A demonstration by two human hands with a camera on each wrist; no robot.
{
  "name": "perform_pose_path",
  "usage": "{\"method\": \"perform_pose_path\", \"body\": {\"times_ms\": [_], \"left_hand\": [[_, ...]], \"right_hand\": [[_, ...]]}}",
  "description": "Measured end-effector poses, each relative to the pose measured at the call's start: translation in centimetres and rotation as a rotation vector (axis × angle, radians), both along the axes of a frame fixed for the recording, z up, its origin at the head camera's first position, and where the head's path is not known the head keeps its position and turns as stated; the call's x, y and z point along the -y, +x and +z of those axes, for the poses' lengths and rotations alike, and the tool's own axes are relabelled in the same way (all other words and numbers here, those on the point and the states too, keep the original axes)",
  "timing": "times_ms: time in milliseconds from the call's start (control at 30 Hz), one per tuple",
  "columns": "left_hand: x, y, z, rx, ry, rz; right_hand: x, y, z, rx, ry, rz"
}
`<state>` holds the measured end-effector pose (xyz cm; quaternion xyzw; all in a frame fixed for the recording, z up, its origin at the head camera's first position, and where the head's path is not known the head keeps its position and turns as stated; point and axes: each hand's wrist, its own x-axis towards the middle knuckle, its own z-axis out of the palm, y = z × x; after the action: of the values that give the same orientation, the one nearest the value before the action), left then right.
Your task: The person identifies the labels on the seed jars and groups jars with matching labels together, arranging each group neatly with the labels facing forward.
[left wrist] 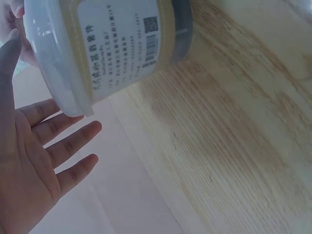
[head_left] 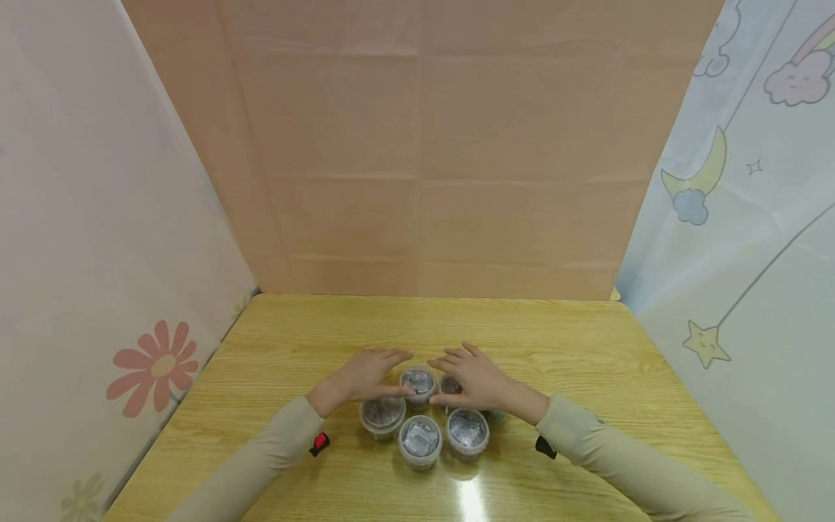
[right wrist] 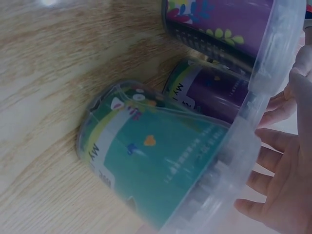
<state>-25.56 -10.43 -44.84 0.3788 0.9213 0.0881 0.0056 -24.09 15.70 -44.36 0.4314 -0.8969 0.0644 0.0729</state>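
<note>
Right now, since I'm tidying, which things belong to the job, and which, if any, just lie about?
Likely job:
- round, clear plastic lidded tubs

Possibly lying about, or worn:
- small black-and-red object by left beige sleeve
- small black object by right beige sleeve

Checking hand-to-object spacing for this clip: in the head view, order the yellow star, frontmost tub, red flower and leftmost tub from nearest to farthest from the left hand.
1. Leftmost tub, right by the left hand.
2. Frontmost tub, to the hand's right and nearer the camera.
3. Red flower, on the left wall.
4. Yellow star, on the right wall.
</note>
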Motion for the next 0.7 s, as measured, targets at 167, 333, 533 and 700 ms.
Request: {"method": "perform_pose_path", "body": {"times_ms": [167, 333, 533, 700], "left_hand": [[-0.08, 0.19, 0.05, 0.03, -0.002, 0.011], [-0.2, 0.3, -0.07, 0.074, -0.009, 0.029], [-0.27, 0.28, -0.41, 0.07, -0.013, 0.024], [-0.3, 0.22, -0.65, 0.058, -0.005, 0.013]], "right_hand": [[0.18, -0.09, -0.33, 0.003, 0.013, -0.002], [0.45, -0.21, -0.66, 0.029, 0.041, -0.023], [0.69, -0.06, -0.62, 0.047, 0.046, -0.041], [0.79, -0.02, -0.6, 0.053, 0.07, -0.058]]}}
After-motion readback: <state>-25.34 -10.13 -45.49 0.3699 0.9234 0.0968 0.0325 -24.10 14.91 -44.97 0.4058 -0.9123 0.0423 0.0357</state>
